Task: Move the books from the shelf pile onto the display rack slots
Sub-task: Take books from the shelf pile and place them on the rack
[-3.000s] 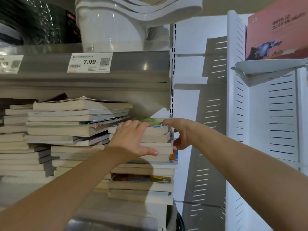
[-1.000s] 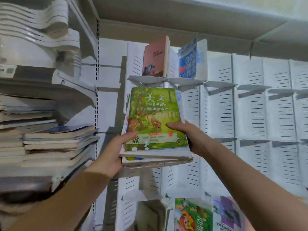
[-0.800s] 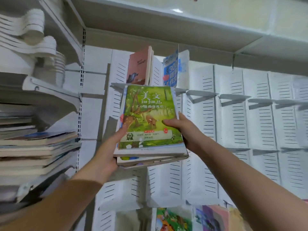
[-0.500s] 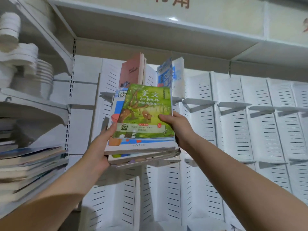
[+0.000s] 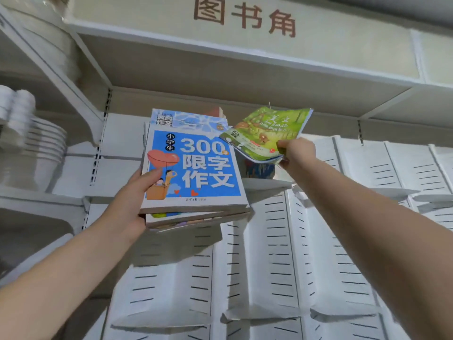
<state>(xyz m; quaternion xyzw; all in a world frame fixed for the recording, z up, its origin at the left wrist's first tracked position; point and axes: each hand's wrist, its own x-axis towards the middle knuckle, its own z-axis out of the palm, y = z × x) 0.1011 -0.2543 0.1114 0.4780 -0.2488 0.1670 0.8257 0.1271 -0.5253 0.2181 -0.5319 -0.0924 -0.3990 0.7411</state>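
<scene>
A stack of books [image 5: 193, 168] is held up in front of the rack [image 5: 269, 241] by the left hand [image 5: 130, 204], which is closed on its left edge, thumb laid on the blue cover and fingers hidden beneath. At least 3 volumes can be made out in it; the exact count cannot be told. A green book [image 5: 267, 133] is pinched at its lower corner by the right hand [image 5: 296, 153], thumb on the cover and fingers behind, and is raised toward the top row of slots, above a ledge [image 5: 267, 184] where another book is partly seen.

The green book is judged thin, light and floppy: its cover is seen to bend under the corner pinch. A hold nearer the spine or mid-edge would likely keep it flatter for sliding into a slot. The glossy covers are probably slippery, so the stack may shear sideways if it is tilted; support from beneath is judged safer than an edge squeeze. The stack is judged moderately heavy for 1 hand.
</scene>
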